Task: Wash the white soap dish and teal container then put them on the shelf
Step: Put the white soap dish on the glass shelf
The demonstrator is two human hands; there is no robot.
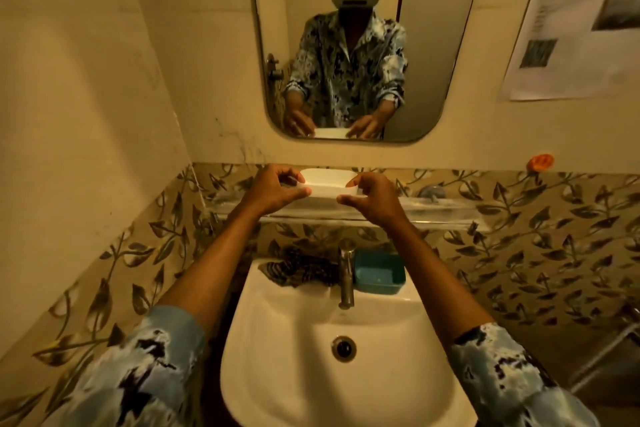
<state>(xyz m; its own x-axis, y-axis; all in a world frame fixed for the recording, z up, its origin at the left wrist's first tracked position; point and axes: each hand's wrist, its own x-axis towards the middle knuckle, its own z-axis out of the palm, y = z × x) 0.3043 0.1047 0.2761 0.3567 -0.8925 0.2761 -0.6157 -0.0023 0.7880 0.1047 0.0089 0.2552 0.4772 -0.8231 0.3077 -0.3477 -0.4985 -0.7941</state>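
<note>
We hold the one white soap dish [325, 184] between both hands at the level of the glass shelf [440, 210], just below the mirror [221, 45]; whether its base already rests on the shelf we cannot tell. Its long axis runs left to right, parallel to the shelf edge and the wall, with its open side facing up. Our left hand [273, 189] pinches the left end, thumb in front and fingers curled over the rim, and our right hand [375, 196] pinches the right end in the same narrow hold, so each hand is closed on the dish. The one teal container [379, 272] sits well below, on the back ledge of the white basin [294, 374], just to the right of the single chrome tap [346, 276]; it stands upright, opening upward, its long axis also running left to right. One dark patterned cloth [301, 269] lies on the ledge left of the tap. We count two patterned sleeves, one orange sticker [540, 162] on the wall, and one paper sheet [581, 17] pinned at upper right
</note>
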